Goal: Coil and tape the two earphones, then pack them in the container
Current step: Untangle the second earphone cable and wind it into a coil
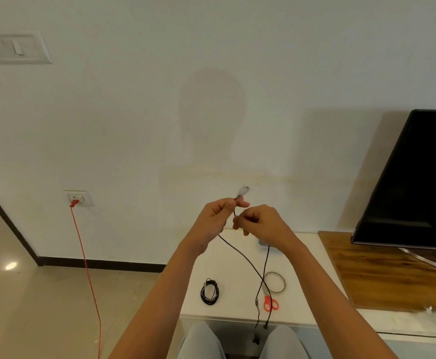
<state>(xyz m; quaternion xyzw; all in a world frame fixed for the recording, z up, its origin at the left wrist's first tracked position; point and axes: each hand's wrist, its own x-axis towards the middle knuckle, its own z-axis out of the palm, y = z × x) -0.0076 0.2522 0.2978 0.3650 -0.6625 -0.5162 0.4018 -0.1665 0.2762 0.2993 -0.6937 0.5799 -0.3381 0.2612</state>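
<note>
Wall socket (78,198): far left on the wall, with a red plug in it and a red cable hanging to the floor. It plays no part in the task.

Coiled earphone (209,291): a black coil lying flat on the white table (232,270), low and left of the hands. A pale band seems to cross it, so I judge this one already taped.

Left hand (215,216): raised above the table, thumb and forefinger pinching the loose cable just under its plug end (243,191), which sticks up and to the right.

Loose earphone (266,260): uncoiled. It is held between both hands, and two black strands drop from them across the table and past its front edge, between the knees.

Right hand (257,221): just beside the left and slightly lower, fingers curled, gripping the cable a short way along from the plug.

Relation for the next move: the cable's long axis runs straight down and towards the person, so all the slack lies below the fingers. The right hand is nearer that slack and is probably the one to draw it up into loops, with the left as anchor.

Container: a grey object (263,243) shows just behind the right wrist. It may be the container. It is mostly hidden, and I cannot tell what it holds.

Scissors (270,303): red handles, on the table under the hanging strands.

Tape roll (274,282): a thin ring lying flat just behind the scissors.

Television (414,177): dark screen at far right, on a wooden top.
</note>
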